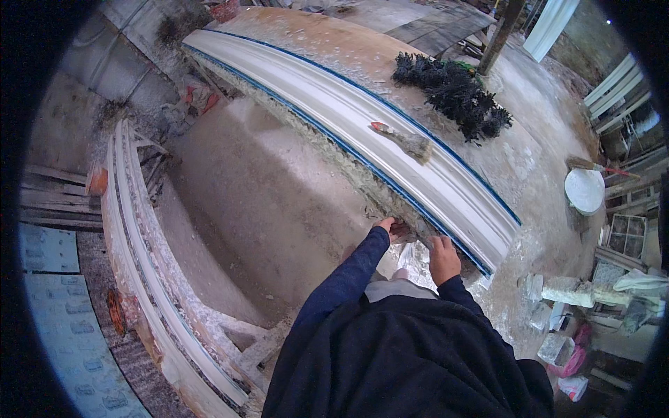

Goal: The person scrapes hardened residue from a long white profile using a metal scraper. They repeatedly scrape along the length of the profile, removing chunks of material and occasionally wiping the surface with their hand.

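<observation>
Beside white moulding point(348, 117), left hand point(394, 228) sits near right hand point(444, 260)

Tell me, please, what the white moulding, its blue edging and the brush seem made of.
White moulding: probably plaster, smooth, judging by its even white colour and crisp ridges.
Blue edging: perhaps plastic or rubber; the thin, evenly coloured line leaves it open.
Brush: fibrous bristles, dull and matted, natural or synthetic unclear; reddish handle end possibly painted.

Loose black top point(401, 348), navy sleeves point(352, 272), pale grey cloth point(398, 290) at front, left hand point(393, 228), right hand point(444, 262) bare
</observation>
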